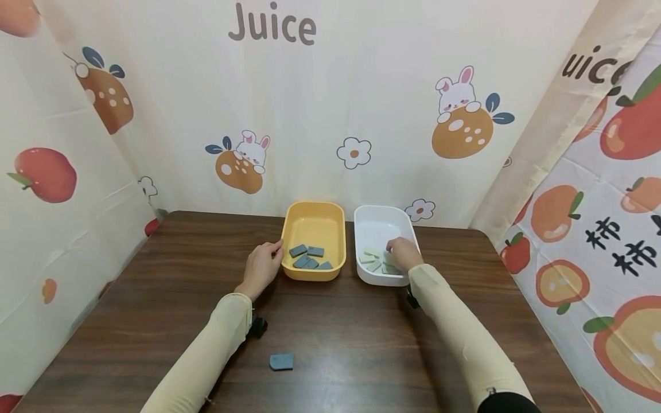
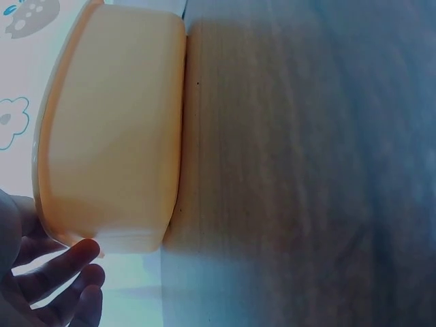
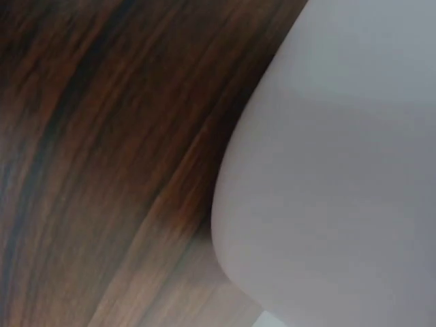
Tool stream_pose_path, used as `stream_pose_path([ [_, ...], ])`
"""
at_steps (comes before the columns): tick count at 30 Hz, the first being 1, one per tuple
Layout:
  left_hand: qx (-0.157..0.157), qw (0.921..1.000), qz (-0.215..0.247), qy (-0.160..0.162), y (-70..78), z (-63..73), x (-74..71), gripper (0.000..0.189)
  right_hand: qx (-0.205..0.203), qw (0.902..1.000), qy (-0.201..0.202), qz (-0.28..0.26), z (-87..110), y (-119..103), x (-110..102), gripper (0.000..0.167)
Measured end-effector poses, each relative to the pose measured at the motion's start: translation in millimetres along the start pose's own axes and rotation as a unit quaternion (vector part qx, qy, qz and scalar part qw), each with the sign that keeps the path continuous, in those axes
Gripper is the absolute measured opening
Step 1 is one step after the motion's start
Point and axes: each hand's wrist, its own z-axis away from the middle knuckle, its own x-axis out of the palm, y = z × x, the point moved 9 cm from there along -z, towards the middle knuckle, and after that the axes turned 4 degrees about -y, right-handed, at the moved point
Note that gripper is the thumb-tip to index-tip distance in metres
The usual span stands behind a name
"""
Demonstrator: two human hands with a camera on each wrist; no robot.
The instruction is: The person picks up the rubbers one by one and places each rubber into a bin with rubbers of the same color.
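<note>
My left hand (image 1: 260, 265) is at the left side of a yellow plastic bin (image 1: 315, 207), pinching its rim between thumb and fingers. The left wrist view shows those fingers (image 2: 83, 251) against the bin's edge. Several flat blue-grey pieces (image 1: 315, 251) lie inside. My right hand (image 1: 405, 253) reaches down into a white plastic bin (image 1: 379, 212), fingers bent over several pale green flat pieces (image 1: 374, 266). Its fingertips are hidden, so I cannot tell whether they hold a piece. The right wrist view has only the white bin's outer wall (image 3: 327, 191) and wood.
One blue-grey piece (image 1: 281, 362) lies alone on the dark wooden table (image 1: 341, 338), near the front and right of the left forearm. Both bins stand side by side at the table's back edge, before a printed curtain (image 1: 320, 103).
</note>
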Motion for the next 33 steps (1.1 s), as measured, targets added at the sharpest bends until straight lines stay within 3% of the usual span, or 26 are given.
stream_pose_path([
  [10, 0.005, 1.0, 0.003, 0.006, 1.5, 0.6, -1.0, 0.035, 0.014, 0.9993, -0.03, -0.014, -1.5, 3, 4, 0.029],
  [21, 0.025, 0.9994, -0.001, 0.023, 3.3, 2.6, -3.4, 0.034, -0.036, 0.9987, 0.019, -0.032, 13.2, -14, -20, 0.028],
  [33, 0.023, 0.9994, -0.002, 0.024, 3.5, 2.6, -4.0, 0.033, -0.046, 0.9963, 0.051, -0.052, 31.4, -18, -41, 0.029],
])
